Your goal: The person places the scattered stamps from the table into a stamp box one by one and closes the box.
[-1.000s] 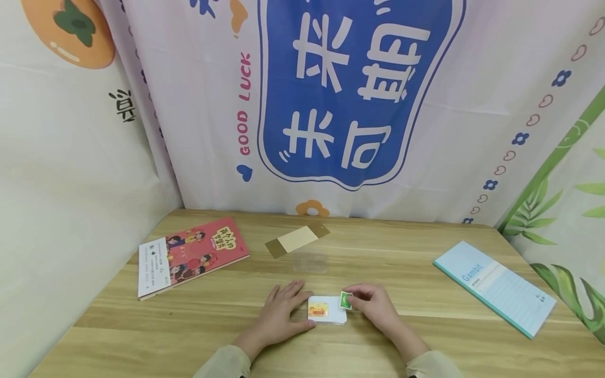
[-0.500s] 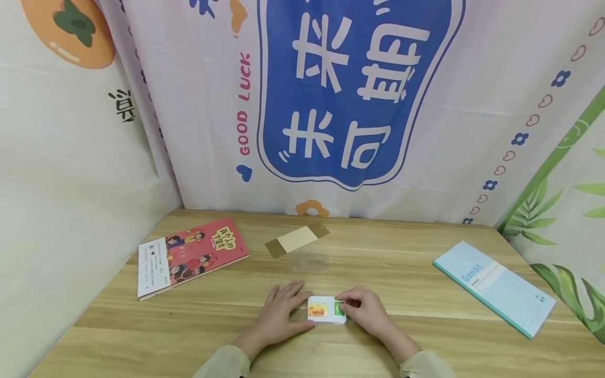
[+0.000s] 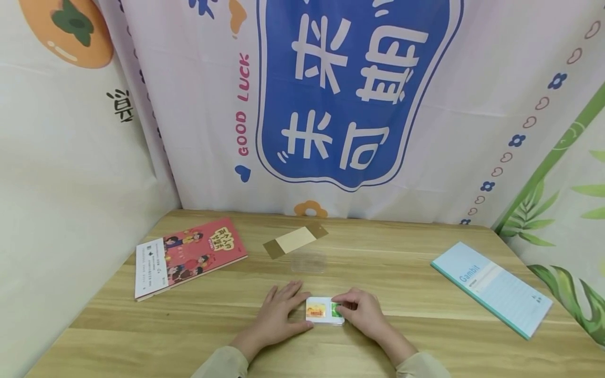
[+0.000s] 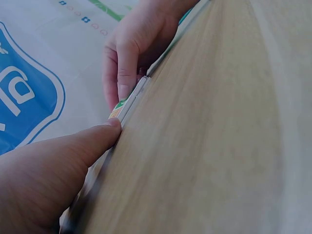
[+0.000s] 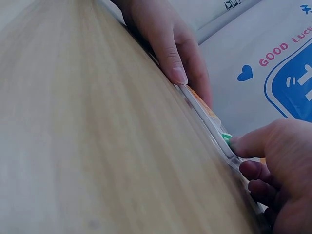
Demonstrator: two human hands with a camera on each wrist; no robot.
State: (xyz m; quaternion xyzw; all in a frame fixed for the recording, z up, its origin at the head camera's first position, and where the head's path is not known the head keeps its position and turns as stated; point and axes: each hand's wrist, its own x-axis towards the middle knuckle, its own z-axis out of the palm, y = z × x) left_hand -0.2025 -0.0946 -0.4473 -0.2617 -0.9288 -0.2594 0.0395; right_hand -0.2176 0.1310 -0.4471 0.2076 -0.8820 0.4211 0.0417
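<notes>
A thin white rectangular case with a clear layer beneath lies flat on the table. An orange-and-yellow sticker covers its left part. My left hand rests on the table, with straight thumb and index finger touching the case's left side. On the case's right part sits a small green sticker, partly hidden by my right hand. The right thumb and index finger pinch this sticker against the case. In the right wrist view the thumb lies on the green sticker, the other fingers curled below.
Behind the hands lie a clear plastic piece and a brown-and-cream card strip. A red book is at the left, a light blue Gambit notebook at the right. A printed curtain hangs behind the wooden table.
My right hand has moved left and slightly down, bringing the green sticker from the case's right edge onto its right part. The left hand has stayed in place.
</notes>
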